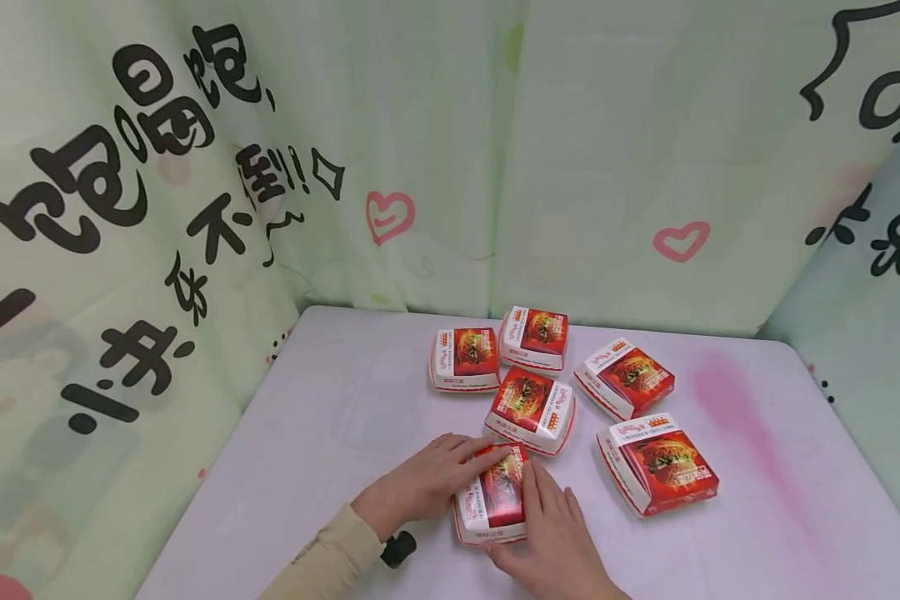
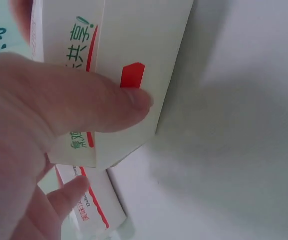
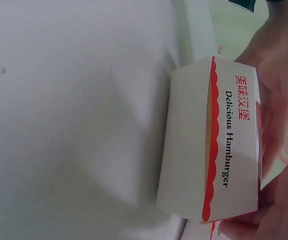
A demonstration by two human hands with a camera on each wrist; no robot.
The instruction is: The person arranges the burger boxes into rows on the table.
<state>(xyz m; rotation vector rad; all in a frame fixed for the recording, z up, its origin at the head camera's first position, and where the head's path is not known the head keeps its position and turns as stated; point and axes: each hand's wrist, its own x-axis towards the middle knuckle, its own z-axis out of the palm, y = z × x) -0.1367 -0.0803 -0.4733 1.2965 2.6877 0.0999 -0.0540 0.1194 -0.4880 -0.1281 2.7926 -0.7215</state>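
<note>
A red-and-white hamburger box (image 1: 504, 500) stands on the table at the front, held between both hands. My left hand (image 1: 438, 475) grips it from the left, fingers over its top; the left wrist view shows the thumb (image 2: 109, 102) pressed flat on the white side near a red tab. On the right side of the box is my right hand (image 1: 558, 537), fingers along the edge and thumb by the front corner. The box's front, printed "Delicious Hamburger", faces the right wrist view with its lid down. Part of the top is hidden under the left fingers.
Just behind the held box sits another hamburger box (image 1: 528, 408), with two more, a left one (image 1: 465, 358) and a rear one (image 1: 536, 337), beyond it. Two others, one farther (image 1: 626, 379) and one nearer (image 1: 660, 462), stand to the right. Printed curtains (image 1: 585, 167) surround the table (image 1: 330, 417).
</note>
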